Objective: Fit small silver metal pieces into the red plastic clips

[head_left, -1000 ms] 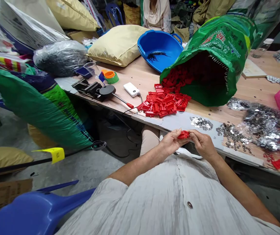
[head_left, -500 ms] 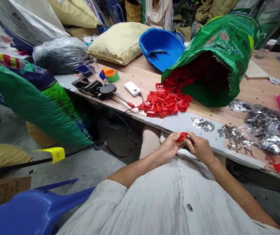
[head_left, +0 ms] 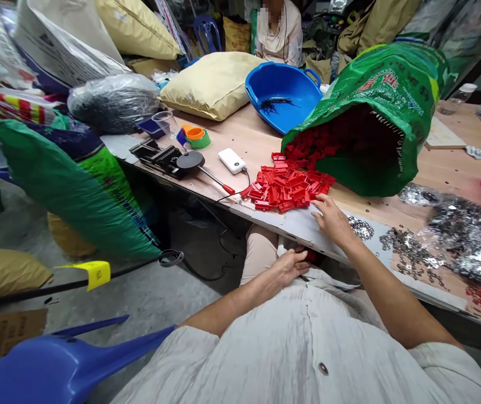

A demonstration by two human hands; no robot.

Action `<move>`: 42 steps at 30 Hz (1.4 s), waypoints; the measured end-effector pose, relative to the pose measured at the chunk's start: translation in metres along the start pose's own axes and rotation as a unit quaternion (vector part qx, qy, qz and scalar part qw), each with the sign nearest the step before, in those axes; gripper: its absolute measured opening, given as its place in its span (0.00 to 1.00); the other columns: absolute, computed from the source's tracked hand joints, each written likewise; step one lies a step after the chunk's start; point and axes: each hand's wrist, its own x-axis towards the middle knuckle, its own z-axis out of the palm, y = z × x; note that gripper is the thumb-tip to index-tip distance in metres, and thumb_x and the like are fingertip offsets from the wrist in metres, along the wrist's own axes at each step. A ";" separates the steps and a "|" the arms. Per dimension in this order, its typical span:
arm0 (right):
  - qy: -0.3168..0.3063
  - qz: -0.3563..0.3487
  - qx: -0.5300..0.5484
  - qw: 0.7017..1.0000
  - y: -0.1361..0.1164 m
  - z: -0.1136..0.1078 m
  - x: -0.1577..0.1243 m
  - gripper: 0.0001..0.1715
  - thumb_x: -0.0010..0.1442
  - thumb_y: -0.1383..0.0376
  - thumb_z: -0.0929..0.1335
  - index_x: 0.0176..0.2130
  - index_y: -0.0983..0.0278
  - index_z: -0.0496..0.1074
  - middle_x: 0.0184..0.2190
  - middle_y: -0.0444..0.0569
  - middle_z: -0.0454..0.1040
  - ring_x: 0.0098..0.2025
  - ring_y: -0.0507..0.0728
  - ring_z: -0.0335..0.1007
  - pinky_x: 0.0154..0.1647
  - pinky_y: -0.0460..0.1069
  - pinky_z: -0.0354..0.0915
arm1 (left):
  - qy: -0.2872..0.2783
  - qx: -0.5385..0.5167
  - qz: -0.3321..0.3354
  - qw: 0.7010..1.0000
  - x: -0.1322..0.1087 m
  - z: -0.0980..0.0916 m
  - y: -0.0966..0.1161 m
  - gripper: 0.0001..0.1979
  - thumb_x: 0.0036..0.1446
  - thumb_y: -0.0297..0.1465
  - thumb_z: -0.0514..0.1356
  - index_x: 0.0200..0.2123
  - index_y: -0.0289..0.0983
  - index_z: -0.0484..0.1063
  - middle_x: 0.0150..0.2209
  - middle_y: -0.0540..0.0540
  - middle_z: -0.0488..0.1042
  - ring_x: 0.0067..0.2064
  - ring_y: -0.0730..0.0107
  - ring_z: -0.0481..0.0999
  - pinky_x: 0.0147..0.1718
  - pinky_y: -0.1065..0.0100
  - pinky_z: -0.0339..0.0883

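My left hand (head_left: pixel 288 267) is low at my lap, just under the table's front edge, with its fingers curled together. A red plastic part (head_left: pixel 311 256) shows in shadow at its fingertips, mostly hidden. Over the table edge, my right hand (head_left: pixel 332 221) reaches forward with fingers apart and nothing visible in them. Its fingertips are at the near right side of a pile of red plastic parts (head_left: pixel 286 185). Behind the pile, a green woven sack (head_left: pixel 375 84) lies on its side, its mouth towards me, with more red parts inside.
Small metal pieces (head_left: pixel 411 249) lie to the right, beside a clear bag of metal pieces (head_left: pixel 467 235). A hand press with a red-tipped lever (head_left: pixel 190 161) and a white power bank (head_left: pixel 232 161) stand left. A blue basin (head_left: pixel 295 106) is further back; a person (head_left: pixel 280 33) sits beyond.
Both hands were together on a red part over my lap. My right hand has left it and moved forward to the pile; my left hand has dropped lower by the table edge.
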 end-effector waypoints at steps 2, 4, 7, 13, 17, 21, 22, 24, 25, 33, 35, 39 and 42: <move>-0.014 -0.028 -0.024 0.999 -0.002 0.005 0.020 0.20 0.64 0.67 0.62 0.55 0.62 0.70 0.65 0.55 0.60 0.55 0.64 0.67 0.49 0.58 0.69 | -0.005 0.004 0.000 1.000 -0.002 -0.001 0.002 0.22 0.46 0.27 0.71 0.40 0.37 0.64 0.37 0.49 0.73 0.35 0.69 0.77 0.50 0.57 0.64; -0.035 -0.050 -0.046 0.997 -0.006 0.008 0.035 0.21 0.64 0.69 0.61 0.54 0.61 0.70 0.67 0.53 0.57 0.54 0.64 0.67 0.47 0.59 0.70 | -0.017 0.009 0.001 1.000 -0.006 -0.002 0.004 0.22 0.46 0.27 0.71 0.41 0.37 0.64 0.38 0.48 0.73 0.37 0.68 0.77 0.50 0.58 0.64; -0.055 -0.076 -0.060 0.994 -0.011 0.011 0.049 0.22 0.63 0.71 0.61 0.54 0.61 0.70 0.66 0.51 0.60 0.54 0.64 0.67 0.48 0.58 0.70 | -0.039 0.015 0.005 0.999 -0.013 -0.003 0.007 0.19 0.48 0.28 0.70 0.41 0.36 0.66 0.40 0.46 0.74 0.38 0.67 0.78 0.49 0.61 0.65; -0.037 -0.068 0.009 0.997 -0.012 0.004 0.047 0.25 0.63 0.72 0.61 0.58 0.65 0.67 0.65 0.55 0.61 0.60 0.64 0.64 0.57 0.60 0.66 | -0.061 0.040 0.033 0.997 -0.028 0.001 0.015 0.16 0.52 0.29 0.68 0.44 0.33 0.72 0.44 0.39 0.77 0.40 0.66 0.80 0.44 0.65 0.69; -0.017 -0.098 0.107 0.989 -0.018 -0.018 0.014 0.24 0.65 0.70 0.60 0.59 0.64 0.67 0.64 0.55 0.63 0.64 0.62 0.60 0.63 0.59 0.61 | -0.113 0.007 0.027 0.993 -0.035 0.003 0.032 0.17 0.60 0.39 0.61 0.45 0.32 0.74 0.39 0.39 0.79 0.35 0.67 0.81 0.34 0.70 0.71; -0.069 -0.124 0.155 0.978 -0.030 -0.040 -0.036 0.24 0.66 0.69 0.60 0.60 0.62 0.66 0.64 0.54 0.64 0.65 0.59 0.60 0.63 0.58 0.62 | -0.188 -0.054 -0.001 0.981 -0.036 0.003 0.052 0.27 0.63 0.51 0.52 0.48 0.34 0.72 0.37 0.39 0.80 0.30 0.68 0.80 0.22 0.76 0.65; -0.086 -0.127 0.162 0.975 -0.032 -0.043 -0.048 0.24 0.66 0.69 0.60 0.60 0.60 0.66 0.63 0.54 0.64 0.64 0.58 0.61 0.62 0.58 0.63 | -0.196 -0.055 -0.007 0.979 -0.035 0.003 0.055 0.27 0.62 0.52 0.52 0.47 0.35 0.72 0.37 0.39 0.79 0.29 0.68 0.79 0.19 0.77 0.64; -0.120 -0.134 0.174 0.968 -0.036 -0.049 -0.066 0.24 0.67 0.69 0.60 0.61 0.59 0.65 0.63 0.53 0.66 0.62 0.58 0.63 0.60 0.57 0.65 | -0.204 -0.039 -0.030 0.978 -0.034 0.007 0.056 0.25 0.61 0.51 0.53 0.44 0.34 0.72 0.34 0.40 0.79 0.27 0.69 0.78 0.18 0.77 0.63; -0.132 -0.136 0.180 0.965 -0.037 -0.050 -0.073 0.24 0.67 0.69 0.60 0.60 0.58 0.65 0.62 0.53 0.66 0.62 0.57 0.64 0.60 0.57 0.65 | -0.200 -0.030 -0.035 0.979 -0.034 0.009 0.054 0.22 0.61 0.48 0.56 0.43 0.34 0.72 0.32 0.42 0.78 0.26 0.70 0.77 0.19 0.77 0.64; -0.090 -0.028 0.246 0.965 -0.004 -0.070 -0.108 0.18 0.66 0.62 0.64 0.55 0.58 0.71 0.58 0.53 0.70 0.55 0.58 0.70 0.52 0.54 0.68 | -0.229 0.045 -0.047 0.971 -0.038 0.024 0.030 0.19 0.53 0.27 0.67 0.49 0.36 0.72 0.36 0.46 0.77 0.28 0.75 0.78 0.27 0.75 0.73; -0.039 0.079 0.192 0.977 0.021 -0.077 -0.121 0.14 0.65 0.59 0.65 0.48 0.60 0.74 0.49 0.52 0.76 0.45 0.57 0.74 0.43 0.52 0.69 | -0.244 0.064 -0.052 0.966 -0.038 0.025 0.030 0.25 0.53 0.29 0.67 0.54 0.38 0.69 0.36 0.45 0.77 0.30 0.72 0.80 0.28 0.74 0.74; 0.043 0.283 -0.058 0.957 0.075 -0.083 -0.147 0.11 0.61 0.60 0.65 0.39 0.62 0.76 0.37 0.51 0.78 0.36 0.58 0.71 0.38 0.53 0.64 | -0.248 0.076 -0.039 0.965 -0.039 0.028 0.032 0.32 0.51 0.30 0.69 0.59 0.40 0.65 0.38 0.45 0.77 0.36 0.64 0.82 0.34 0.71 0.77; 0.016 0.315 -0.121 0.941 0.094 -0.080 -0.158 0.11 0.60 0.60 0.65 0.37 0.60 0.76 0.37 0.50 0.77 0.35 0.59 0.70 0.34 0.51 0.60 | -0.239 0.085 -0.016 0.967 -0.039 0.034 0.031 0.31 0.51 0.30 0.69 0.58 0.39 0.66 0.38 0.45 0.77 0.39 0.61 0.82 0.36 0.69 0.77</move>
